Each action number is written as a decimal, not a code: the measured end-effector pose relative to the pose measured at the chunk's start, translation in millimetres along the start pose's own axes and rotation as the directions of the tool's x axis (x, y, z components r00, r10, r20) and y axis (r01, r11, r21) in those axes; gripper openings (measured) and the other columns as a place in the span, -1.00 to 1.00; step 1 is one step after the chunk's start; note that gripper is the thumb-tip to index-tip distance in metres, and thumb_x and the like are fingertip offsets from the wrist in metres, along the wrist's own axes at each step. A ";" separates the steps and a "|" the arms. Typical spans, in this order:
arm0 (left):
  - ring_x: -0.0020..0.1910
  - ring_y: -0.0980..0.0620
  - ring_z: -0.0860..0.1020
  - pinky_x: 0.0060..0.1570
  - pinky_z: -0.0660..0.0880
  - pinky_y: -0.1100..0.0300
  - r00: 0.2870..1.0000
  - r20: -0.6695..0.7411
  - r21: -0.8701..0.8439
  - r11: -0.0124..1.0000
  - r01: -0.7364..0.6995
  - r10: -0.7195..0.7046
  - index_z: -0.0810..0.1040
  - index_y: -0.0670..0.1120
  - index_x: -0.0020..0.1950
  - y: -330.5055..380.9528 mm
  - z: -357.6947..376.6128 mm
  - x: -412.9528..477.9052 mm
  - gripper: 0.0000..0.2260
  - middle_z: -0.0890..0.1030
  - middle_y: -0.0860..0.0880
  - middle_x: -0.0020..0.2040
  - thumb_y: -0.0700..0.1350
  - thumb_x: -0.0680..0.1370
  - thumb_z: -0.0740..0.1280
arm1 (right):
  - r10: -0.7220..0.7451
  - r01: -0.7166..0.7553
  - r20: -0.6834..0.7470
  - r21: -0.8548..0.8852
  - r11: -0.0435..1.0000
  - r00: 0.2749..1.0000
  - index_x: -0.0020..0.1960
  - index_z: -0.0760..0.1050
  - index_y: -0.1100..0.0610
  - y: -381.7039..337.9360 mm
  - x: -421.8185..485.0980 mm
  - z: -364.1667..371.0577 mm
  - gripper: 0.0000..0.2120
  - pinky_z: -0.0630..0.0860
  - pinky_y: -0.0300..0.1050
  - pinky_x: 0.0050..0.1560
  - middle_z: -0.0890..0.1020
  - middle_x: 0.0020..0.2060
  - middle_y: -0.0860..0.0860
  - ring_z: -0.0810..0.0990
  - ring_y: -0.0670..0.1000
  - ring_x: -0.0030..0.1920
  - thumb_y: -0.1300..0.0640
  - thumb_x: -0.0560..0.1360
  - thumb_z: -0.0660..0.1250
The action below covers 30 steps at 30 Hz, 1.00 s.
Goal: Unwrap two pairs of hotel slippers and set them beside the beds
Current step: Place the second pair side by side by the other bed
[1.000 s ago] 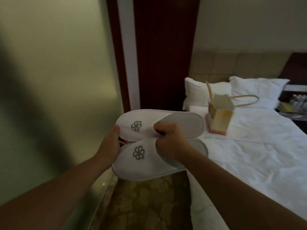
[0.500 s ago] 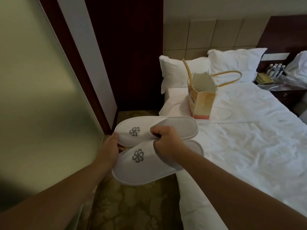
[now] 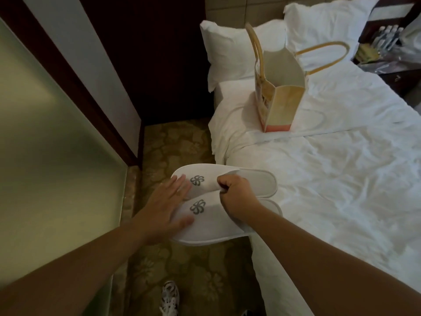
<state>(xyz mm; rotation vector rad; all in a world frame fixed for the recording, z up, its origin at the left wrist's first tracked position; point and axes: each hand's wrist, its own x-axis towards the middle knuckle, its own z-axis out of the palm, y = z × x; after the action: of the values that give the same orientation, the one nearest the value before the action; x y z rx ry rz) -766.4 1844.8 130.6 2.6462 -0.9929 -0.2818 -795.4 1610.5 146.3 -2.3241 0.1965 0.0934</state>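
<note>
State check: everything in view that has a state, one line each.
slippers: unwrapped, side by side, held in the air at the edge of the bed.
left hand: open, flat fingers resting on the slipper toes.
right hand: curled, gripping both slippers at the uppers' edges.
paper bag: upright on the bed, mouth open.
bed: made, white duvet creased.

Bare forearms (image 3: 79,265) and a patterned trainer (image 3: 169,299) on my remote feed.
Watching from afar, I see both forearms run uncovered from the frame's edge to the left hand (image 3: 168,208) and right hand (image 3: 237,197); the trainer is white, with dark, web-like markings across its upper.
</note>
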 end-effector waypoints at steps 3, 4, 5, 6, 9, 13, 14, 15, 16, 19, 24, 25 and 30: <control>0.51 0.08 -0.34 0.47 -0.25 -0.05 0.992 0.094 0.060 0.995 -0.085 0.079 -0.31 0.13 0.53 -37.0 22.9 8.7 -0.11 -0.35 0.12 0.54 0.50 0.42 0.05 | 0.097 -0.096 0.062 -0.016 0.995 0.993 -0.25 0.53 0.06 5.3 19.2 26.1 -0.90 0.58 0.02 0.00 0.63 -0.21 0.01 0.57 0.10 -0.12 0.21 0.41 0.38; 0.52 0.04 -0.33 0.48 -0.27 -0.03 0.989 0.110 0.087 0.990 -0.107 0.097 -0.30 0.09 0.54 -49.4 29.7 11.4 -0.05 -0.34 0.08 0.55 0.52 0.39 0.09 | 0.137 -0.135 0.103 -0.029 0.990 0.985 -0.28 0.50 0.04 6.7 25.7 35.5 -0.87 0.58 0.03 0.01 0.61 -0.23 -0.01 0.56 0.08 -0.13 0.20 0.40 0.39; 0.53 -0.01 -0.30 0.47 -0.28 -0.02 0.986 0.124 0.119 0.984 -0.131 0.116 -0.28 0.05 0.55 -61.9 36.1 14.0 0.01 -0.32 0.04 0.56 0.55 0.35 0.11 | 0.181 -0.178 0.140 -0.034 0.983 0.974 -0.28 0.49 0.05 7.3 32.2 45.5 -0.87 0.59 0.05 0.02 0.60 -0.23 -0.02 0.56 0.07 -0.13 0.19 0.39 0.39; 0.54 -0.05 -0.27 0.46 -0.27 -0.02 0.982 0.136 0.150 0.977 -0.151 0.131 -0.24 0.00 0.56 -74.7 42.0 16.7 0.07 -0.28 -0.01 0.57 0.57 0.31 0.13 | 0.215 -0.212 0.167 -0.036 0.977 0.962 -0.26 0.51 0.06 7.4 38.6 55.8 -0.90 0.60 0.07 0.03 0.60 -0.23 -0.02 0.56 0.06 -0.14 0.19 0.38 0.41; 0.55 -0.15 -0.17 0.44 -0.18 -0.12 0.972 0.185 0.206 0.961 -0.184 0.146 -0.12 -0.10 0.57 -110.9 54.6 24.2 0.17 -0.16 -0.13 0.58 0.62 0.22 0.13 | 0.272 -0.276 0.230 -0.014 0.961 0.934 -0.31 0.49 -0.02 7.0 55.2 89.8 -0.84 0.60 0.10 0.06 0.60 -0.24 -0.06 0.57 0.04 -0.13 0.19 0.37 0.40; 0.54 -0.22 -0.07 0.43 -0.09 -0.24 0.965 0.242 0.179 0.973 -0.147 0.101 -0.03 -0.10 0.57 -151.8 85.4 31.8 0.19 -0.07 -0.18 0.58 0.63 0.18 0.14 | 0.327 -0.342 0.283 0.005 0.940 0.902 -0.24 0.48 -0.11 19.9 79.1 140.9 -0.81 0.52 0.12 0.19 0.56 -0.07 -0.03 0.50 0.09 0.04 0.20 0.36 0.31; 0.54 -0.23 -0.07 0.43 -0.08 -0.26 0.962 0.259 0.162 0.979 -0.127 0.082 -0.02 -0.08 0.57 -160.1 98.6 31.5 0.18 -0.06 -0.19 0.58 0.63 0.18 0.15 | 0.337 -0.356 0.297 0.012 0.934 0.893 -0.17 0.50 -0.12 28.0 84.0 155.6 -0.79 0.48 0.11 0.25 0.54 0.00 -0.02 0.47 0.10 0.10 0.21 0.37 0.30; 0.54 -0.24 -0.06 0.42 -0.07 -0.27 0.960 0.273 0.147 0.983 -0.109 0.066 -0.01 -0.06 0.57 -167.3 114.1 31.1 0.17 -0.05 -0.19 0.58 0.63 0.18 0.15 | 0.344 -0.366 0.306 0.014 0.931 0.888 -0.07 0.52 -0.15 39.0 88.4 170.9 -0.73 0.43 0.10 0.30 0.51 0.07 -0.02 0.43 0.10 0.16 0.21 0.39 0.28; 0.54 -0.24 -0.06 0.42 -0.06 -0.28 0.957 0.286 0.134 0.987 -0.092 0.050 0.00 -0.05 0.57 -173.3 131.3 30.4 0.15 -0.05 -0.19 0.58 0.62 0.19 0.16 | 0.351 -0.372 0.309 0.012 0.928 0.884 0.06 0.52 -0.15 51.7 91.6 185.4 -0.67 0.37 0.10 0.33 0.47 0.11 -0.02 0.39 0.10 0.21 0.22 0.41 0.27; 0.54 -0.24 -0.07 0.42 -0.09 -0.22 0.948 0.317 0.102 0.994 -0.037 0.002 0.01 -0.01 0.57 -187.1 192.4 28.0 0.11 -0.07 -0.18 0.58 0.62 0.21 0.16 | 0.343 -0.368 0.338 0.012 0.930 0.877 0.23 0.49 -0.15 99.5 99.4 228.5 -0.57 0.31 0.08 0.35 0.38 0.07 -0.08 0.31 0.07 0.21 0.25 0.47 0.23; 0.54 -0.15 -0.23 0.44 -0.19 -0.15 0.948 0.314 0.066 0.998 0.023 -0.043 -0.10 0.05 0.57 -198.7 317.7 33.8 0.06 -0.21 -0.09 0.58 0.59 0.25 0.13 | 0.346 -0.372 0.391 -0.011 0.928 0.853 0.32 0.47 -0.13 203.1 112.6 302.3 -0.54 0.28 0.09 0.40 0.34 0.08 -0.11 0.29 0.08 0.28 0.26 0.51 0.23; 0.54 -0.13 -0.25 0.44 -0.16 -0.16 0.947 0.318 0.057 0.998 0.037 -0.054 -0.15 0.07 0.57 -200.8 343.4 37.6 0.06 -0.24 -0.08 0.58 0.58 0.25 0.13 | 0.341 -0.360 0.390 -0.024 0.932 0.855 0.30 0.48 -0.12 225.6 116.4 317.8 -0.56 0.28 0.08 0.40 0.39 0.10 -0.09 0.29 0.09 0.29 0.25 0.51 0.23; 0.51 -0.08 -0.35 0.45 -0.14 -0.19 0.944 0.313 0.071 0.994 0.086 -0.104 -0.32 0.13 0.53 -225.7 473.0 73.5 0.06 -0.36 -0.06 0.54 0.60 0.24 0.07 | 0.322 -0.331 0.373 -0.043 0.943 0.870 0.03 0.45 -0.19 337.8 144.4 390.2 -0.68 0.30 -0.04 0.24 0.43 -0.01 -0.10 0.31 0.03 0.14 0.23 0.48 0.23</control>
<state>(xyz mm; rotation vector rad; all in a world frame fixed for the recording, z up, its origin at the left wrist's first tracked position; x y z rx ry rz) -709.4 1858.8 -395.3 2.7598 -0.9769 -0.7313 -713.3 1647.6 -382.1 -2.1794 0.3920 0.6980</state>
